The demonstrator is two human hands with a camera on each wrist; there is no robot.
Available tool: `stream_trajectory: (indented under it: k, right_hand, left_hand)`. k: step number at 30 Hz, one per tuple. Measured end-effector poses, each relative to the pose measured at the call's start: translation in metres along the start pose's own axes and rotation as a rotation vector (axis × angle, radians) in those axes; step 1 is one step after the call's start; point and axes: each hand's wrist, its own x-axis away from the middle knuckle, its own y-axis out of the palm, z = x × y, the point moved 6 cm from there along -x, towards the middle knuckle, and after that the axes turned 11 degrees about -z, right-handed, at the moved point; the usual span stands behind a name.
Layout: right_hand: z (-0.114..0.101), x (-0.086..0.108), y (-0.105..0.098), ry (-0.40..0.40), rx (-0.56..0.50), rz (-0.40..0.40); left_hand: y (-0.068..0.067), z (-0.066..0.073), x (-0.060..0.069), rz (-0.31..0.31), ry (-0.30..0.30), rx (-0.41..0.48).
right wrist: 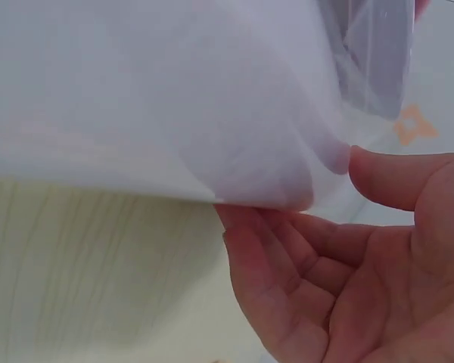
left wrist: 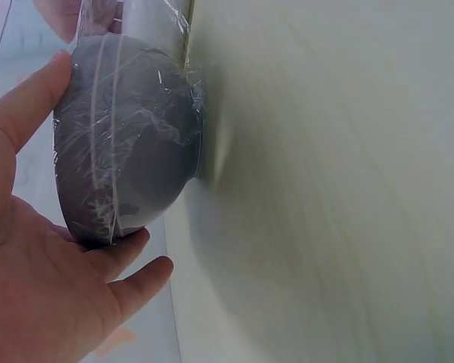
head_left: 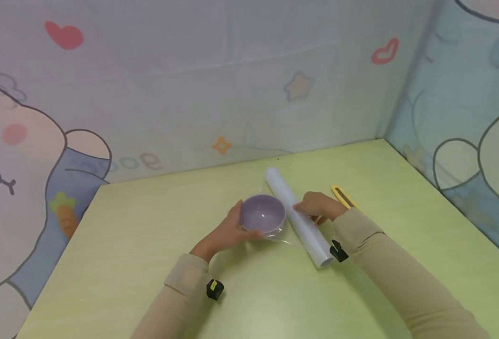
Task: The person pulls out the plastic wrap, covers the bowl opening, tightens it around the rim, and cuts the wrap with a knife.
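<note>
Hand, left (head_left: 227, 231): grips the bowl, fingers round its left side and thumb along the near edge; from the left wrist I see the fingertips against its wall.
Hand, right (head_left: 320, 206): pinches the roll about midway along, thumb on one side and fingertips tucked at the lower edge; some of the fingers are hidden from the head view.
Bowl (head_left: 263, 214): light purple, small and round, its mouth facing up towards the wearer's head; it sits near the middle of the table, just left of the roll; whether its foot touches the wood I cannot tell.
Film (left wrist: 140, 113): clear and wrinkled, wrapped over the bowl's wall; loose glossy edges show beside the bowl, on the side towards the roll.
Roll (head_left: 308, 231): long, white and shiny; it lies slantwise on the table, far end to the left, near end to the right, with the hollow end showing.
Sleeves (head_left: 361, 235): beige, cuffs folded; a small black camera (head_left: 214, 289) sits at each wrist.
Knife (head_left: 343, 196): yellow, to the right of the roll, partly covered by the right arm.
Table (head_left: 148, 221): pale yellow-green, faintly grained.
Cloth (head_left: 181, 94): hung behind and at the right, printed with hearts, stars and cartoon animals.
</note>
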Motion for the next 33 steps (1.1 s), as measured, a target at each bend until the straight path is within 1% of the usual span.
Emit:
stream_trajectory:
  k: [3,4,7,10,11,14,18,21,23,25,27,29,33]
  right_hand:
    - [0.0,0.004,-0.003,0.022,0.021,0.022]
    - [0.001,0.005,-0.004,0.03,0.029,0.024]
    - [0.001,0.007,-0.007,0.044,0.056,0.028]
    - [0.001,0.011,-0.009,0.059,0.095,0.039]
    - [0.0,0.013,-0.009,0.065,0.105,0.047]
    - [0.001,0.016,-0.01,0.079,0.112,0.064]
    - [0.003,0.018,-0.01,0.086,0.076,0.074]
    - [0.006,0.016,-0.01,0.086,0.078,0.076]
    - [0.01,0.014,-0.009,0.09,0.093,0.061]
    - [0.016,0.013,-0.008,0.087,0.079,0.025]
    - [0.022,0.011,-0.006,0.081,0.041,-0.019]
    - [0.026,0.011,-0.005,0.068,-0.019,-0.067]
    - [0.03,0.012,-0.006,0.034,-0.1,-0.108]
  left_hand:
    - [-0.004,-0.001,0.001,0.009,0.007,-0.008]
    - [-0.006,0.004,0.003,0.004,0.023,-0.001]
    - [-0.009,0.004,0.004,-0.005,0.064,0.024]
    - [-0.01,0.004,0.005,-0.019,0.083,0.043]
    - [-0.011,0.0,0.003,-0.013,0.077,0.041]
    - [-0.012,0.0,0.006,-0.003,0.05,0.022]
    - [-0.013,0.0,0.008,-0.001,0.024,0.021]
    - [-0.012,0.0,0.009,-0.004,0.027,0.026]
    - [-0.012,0.0,0.009,-0.005,0.032,0.029]
    - [-0.012,0.0,0.01,-0.011,0.031,0.027]
    - [-0.011,-0.001,0.01,-0.02,0.018,0.031]
    - [-0.01,-0.002,0.01,-0.026,0.001,0.023]
    - [-0.009,-0.004,0.011,-0.023,-0.011,0.016]
